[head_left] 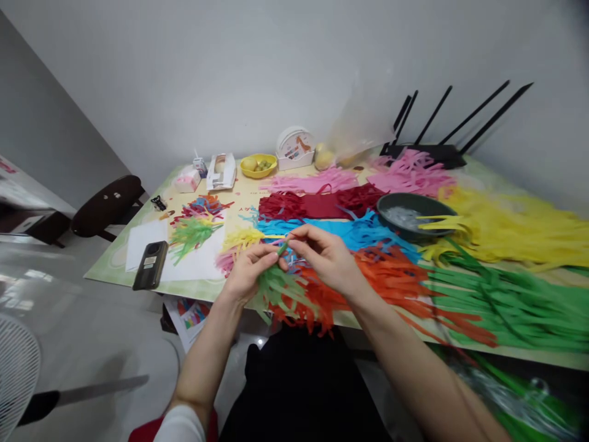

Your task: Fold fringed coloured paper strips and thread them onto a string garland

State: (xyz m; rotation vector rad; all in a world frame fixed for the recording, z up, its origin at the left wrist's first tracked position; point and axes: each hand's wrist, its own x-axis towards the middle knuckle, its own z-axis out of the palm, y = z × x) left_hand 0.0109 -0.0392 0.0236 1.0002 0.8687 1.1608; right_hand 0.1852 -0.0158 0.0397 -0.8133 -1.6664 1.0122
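The person's left hand (251,267) pinches a green tassel (282,248) between thumb and fingers, just below its tightly twisted end, while the pale green strips hang loose beneath that hand over the table's near edge. The right hand (329,255) meets it from the other side, thumb and forefinger drawn close at the tip of the twisted end; whether they pinch the tip itself or a thin strand is too small to tell. The tassel is thus between the two hands, above the table (110,267), and the fingers cover part of its twist. Orange fringe (391,276) spreads below and beside the right hand, overlapped by the tassel's strips, with blue fringe (363,230) just beyond and dark red fringe (319,206) behind that. Farther right lie yellow fringe (519,230) and green fringe (510,304), and a dark bowl (414,228) with clear material inside has yellow strips across its rim. Left of the hands, a bunch of finished tassels (196,230) rests partly on white paper (193,264), near a phone (151,265). A yellow dish (258,174) of fruit stands toward the wall, well apart from both hands.
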